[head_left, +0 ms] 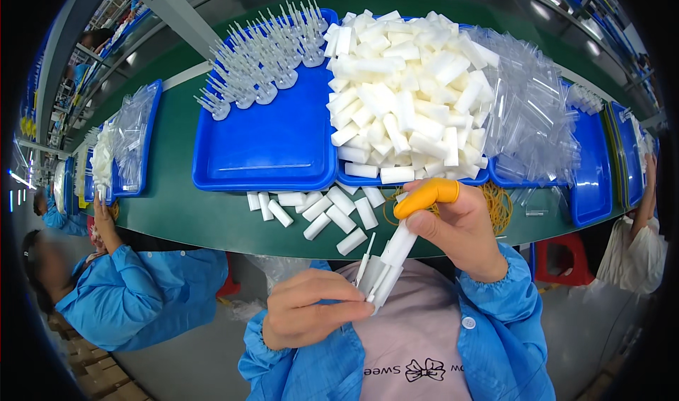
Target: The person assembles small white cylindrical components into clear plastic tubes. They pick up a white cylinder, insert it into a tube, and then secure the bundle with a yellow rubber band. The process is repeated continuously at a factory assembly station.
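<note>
In front of my chest, my right hand [467, 224], with an orange finger cot on its index finger, pinches the upper end of a white foam cylinder [400, 245]. The foam's lower end meets a group of slim translucent plastic pieces [378, 279], one thin stem sticking up apart from the rest. The thumb and fingers of my left hand [311, 307] close on the lower end of that group. Whether the pieces sit inside or beside the foam, I cannot tell. Several loose white foam cylinders [341, 218] lie on the green table [177, 217] just beyond my hands.
A blue tray [265, 150] holds rows of upright clear stemmed parts [265, 93]. Beside it, foam cylinders [410, 97] are heaped high, then clear plastic tubes [530, 97]. Yellow rubber bands [499, 206] lie near my right hand. Co-workers sit left [141, 295] and right [640, 238].
</note>
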`<action>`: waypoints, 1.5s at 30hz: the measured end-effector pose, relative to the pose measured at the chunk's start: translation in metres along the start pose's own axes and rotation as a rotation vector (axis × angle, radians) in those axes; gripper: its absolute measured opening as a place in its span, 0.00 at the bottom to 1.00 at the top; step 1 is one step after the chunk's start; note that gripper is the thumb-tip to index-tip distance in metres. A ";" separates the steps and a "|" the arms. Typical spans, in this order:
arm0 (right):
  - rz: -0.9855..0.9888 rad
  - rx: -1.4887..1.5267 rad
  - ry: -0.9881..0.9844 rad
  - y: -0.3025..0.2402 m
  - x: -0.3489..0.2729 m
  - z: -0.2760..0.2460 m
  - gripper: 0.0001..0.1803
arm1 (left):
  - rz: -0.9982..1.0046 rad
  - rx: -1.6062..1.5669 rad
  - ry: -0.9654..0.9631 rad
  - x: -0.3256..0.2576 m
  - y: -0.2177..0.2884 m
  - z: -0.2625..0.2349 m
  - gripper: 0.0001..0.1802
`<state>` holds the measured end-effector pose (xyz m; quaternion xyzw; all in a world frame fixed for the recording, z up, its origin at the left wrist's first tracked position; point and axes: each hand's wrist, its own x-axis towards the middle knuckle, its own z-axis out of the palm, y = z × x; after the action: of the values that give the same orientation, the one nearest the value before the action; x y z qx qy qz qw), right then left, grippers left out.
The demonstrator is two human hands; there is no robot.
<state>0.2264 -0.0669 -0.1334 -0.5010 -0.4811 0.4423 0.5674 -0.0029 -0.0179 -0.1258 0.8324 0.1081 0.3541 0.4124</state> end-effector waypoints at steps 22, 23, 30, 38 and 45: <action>-0.304 -0.161 -0.053 -0.014 -0.016 0.024 0.09 | -0.090 0.123 0.522 -0.004 0.010 0.040 0.19; -0.319 -0.166 -0.048 -0.016 -0.016 0.023 0.09 | -0.137 0.130 0.412 -0.003 0.009 0.038 0.20; -0.206 -0.037 0.078 -0.007 -0.017 0.022 0.10 | -0.257 -0.303 0.351 -0.007 -0.003 0.043 0.21; -0.329 -0.449 -0.024 -0.030 -0.012 0.016 0.16 | -0.365 -0.484 0.485 -0.013 -0.009 0.044 0.19; -0.451 -0.421 -0.209 -0.036 -0.019 0.015 0.12 | -0.248 -0.374 0.536 -0.014 -0.013 0.039 0.18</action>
<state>0.2099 -0.0872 -0.0994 -0.4399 -0.7166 0.2452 0.4826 0.0147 -0.0401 -0.1583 0.6005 0.2458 0.5210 0.5545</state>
